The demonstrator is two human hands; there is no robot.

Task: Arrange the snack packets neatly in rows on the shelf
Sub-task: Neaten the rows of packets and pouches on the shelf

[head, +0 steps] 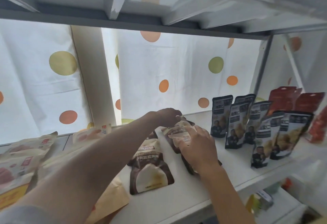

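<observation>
Both hands worked on one brown and cream snack packet near the middle of the white shelf. The left hand reached over from the left and pinched the top edge of this packet between its fingertips. The right hand had its fingers curled around the lower part of the same packet and covered much of it. The packet was a soft pouch with a pale, shiny front and a dark brown band, and it stood tilted, its top lifted toward the back of the shelf; the print on it was too blurred to read. Just to the left of it, a second brown and cream packet lay flat on the shelf, with a large pale oval on its lower half and a brown band with white letters above. Under the right wrist, a part of another dark packet showed, but I cannot tell its kind. On the right side, several black stand-up packets stood upright in two rows, one behind the other, near each other. Behind them, at the far right, red packets stood against the back. At the left end, cream packets with pink pictures lay in a loose pile. A white curtain with coloured dots hung behind the shelf.
</observation>
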